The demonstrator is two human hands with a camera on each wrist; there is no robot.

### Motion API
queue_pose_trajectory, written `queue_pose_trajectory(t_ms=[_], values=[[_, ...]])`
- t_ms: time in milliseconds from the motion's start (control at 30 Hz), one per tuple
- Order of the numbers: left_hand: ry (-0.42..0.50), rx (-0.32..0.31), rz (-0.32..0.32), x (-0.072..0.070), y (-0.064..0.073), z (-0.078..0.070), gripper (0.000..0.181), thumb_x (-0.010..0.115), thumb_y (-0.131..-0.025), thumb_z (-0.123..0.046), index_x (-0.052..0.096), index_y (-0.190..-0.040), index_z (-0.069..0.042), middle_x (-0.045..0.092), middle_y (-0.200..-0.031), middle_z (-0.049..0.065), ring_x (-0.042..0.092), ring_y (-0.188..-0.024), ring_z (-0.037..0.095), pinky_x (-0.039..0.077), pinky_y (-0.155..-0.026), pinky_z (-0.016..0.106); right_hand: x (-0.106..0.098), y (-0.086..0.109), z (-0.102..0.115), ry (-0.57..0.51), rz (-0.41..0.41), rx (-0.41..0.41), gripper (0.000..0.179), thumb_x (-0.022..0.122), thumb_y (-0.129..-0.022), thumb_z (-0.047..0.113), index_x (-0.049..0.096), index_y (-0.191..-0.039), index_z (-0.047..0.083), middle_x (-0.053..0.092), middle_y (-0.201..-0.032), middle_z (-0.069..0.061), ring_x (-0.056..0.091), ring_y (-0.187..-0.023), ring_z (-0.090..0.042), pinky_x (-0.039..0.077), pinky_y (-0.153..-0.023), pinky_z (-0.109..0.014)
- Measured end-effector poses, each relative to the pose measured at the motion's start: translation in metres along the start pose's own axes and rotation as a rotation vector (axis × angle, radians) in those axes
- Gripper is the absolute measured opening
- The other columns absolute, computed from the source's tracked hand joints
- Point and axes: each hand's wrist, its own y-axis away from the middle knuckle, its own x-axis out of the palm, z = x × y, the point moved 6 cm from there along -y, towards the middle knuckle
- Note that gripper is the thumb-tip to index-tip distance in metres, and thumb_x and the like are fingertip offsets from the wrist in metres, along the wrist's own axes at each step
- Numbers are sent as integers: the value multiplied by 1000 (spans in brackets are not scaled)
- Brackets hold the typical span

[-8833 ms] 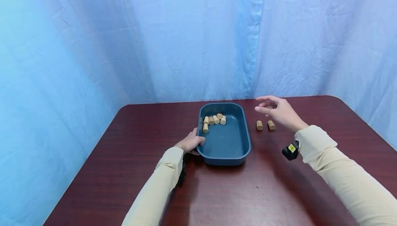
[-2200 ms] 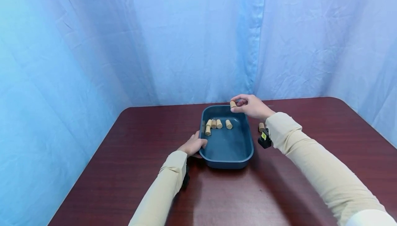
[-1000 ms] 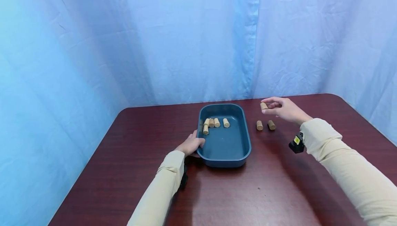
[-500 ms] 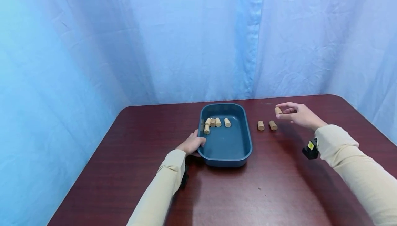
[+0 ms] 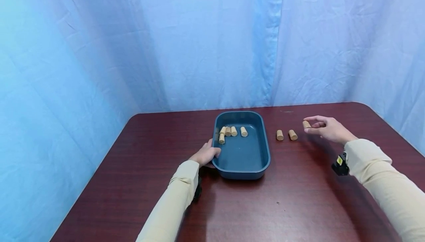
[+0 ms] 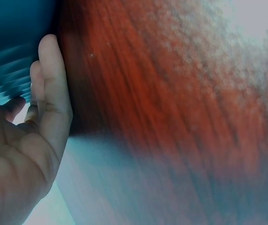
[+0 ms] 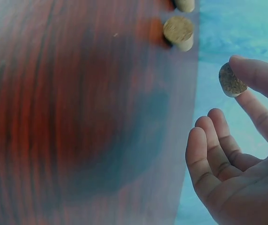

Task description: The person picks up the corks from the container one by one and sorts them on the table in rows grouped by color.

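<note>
In the head view, my left hand point(image 5: 205, 155) grips the left wall of a dark blue rectangular bin point(image 5: 241, 175), thumb over the rim. The left wrist view shows that hand's fingers point(image 6: 54, 79) along the bin's outside. Thumb and index finger of my right hand point(image 5: 328, 128) pinch a cork stopper point(image 5: 306, 124) low over the table; in the right wrist view the cork point(image 7: 231, 80) sits between those fingertips while the other fingers curl loosely apart. Left of it, two corks, a nearer-to-bin cork point(image 5: 280, 135) and another cork point(image 5: 293, 135), stand in a row.
Inside the bin, several corks lie towards the back left, with one cork point(image 5: 244, 131) a little apart from them. The dark red-brown table point(image 5: 139, 183) ends at the back against pale blue curtains point(image 5: 206, 50). Each wrist carries a small black camera point(image 5: 340, 164).
My right hand, first bare beside the two corks, has since lifted one cork out of the bin. It has carried it right, past the row, and lower. The left hand keeps its hold.
</note>
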Motion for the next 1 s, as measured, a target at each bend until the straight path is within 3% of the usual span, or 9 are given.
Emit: queue_pose_trajectory(t_ms=[167,300,467,667,867,1000], values=[[7,-9,2,0,1,0,83,44,-78,-7,20,-157,-1,33,-132,20,48,-103,34,45,-67,34,1,0,-7,58,-6,4,59,67,-98,26,48,-143,-8,57,-121,-32,61,-98,-35,51,-74,-36],[13,-5,0,-1,1,0,83,44,-77,-7,20,-157,0,33,-131,20,49,-105,36,47,-69,35,5,0,-10,96,-4,18,59,67,-97,27,49,-142,-6,58,-119,-32,57,-106,-43,48,-83,-49],[-1,-1,3,-1,-2,2,86,43,-76,-8,19,-159,-2,33,-130,20,46,-102,33,40,-72,35,11,-1,-16,79,13,61,59,68,-96,27,49,-143,-4,55,-120,-31,51,-110,-48,44,-90,-61],[18,3,6,1,-3,3,87,44,-77,-7,18,-159,-1,36,-131,21,51,-97,32,44,-66,34,11,-2,-20,107,14,69,58,68,-95,27,51,-141,-5,55,-119,-32,53,-106,-47,46,-87,-59],[13,31,6,0,-5,2,82,43,-75,-5,24,-154,3,45,-112,20,49,-83,27,39,-65,33,9,-3,-22,158,9,60,56,68,-95,26,52,-138,-7,57,-117,-33,55,-104,-48,46,-86,-59],[12,15,4,0,-5,3,82,43,-76,-6,23,-155,1,40,-124,21,50,-89,29,42,-65,33,10,-3,-23,172,4,50,55,68,-95,26,54,-136,-6,57,-118,-34,55,-106,-49,46,-87,-60]])
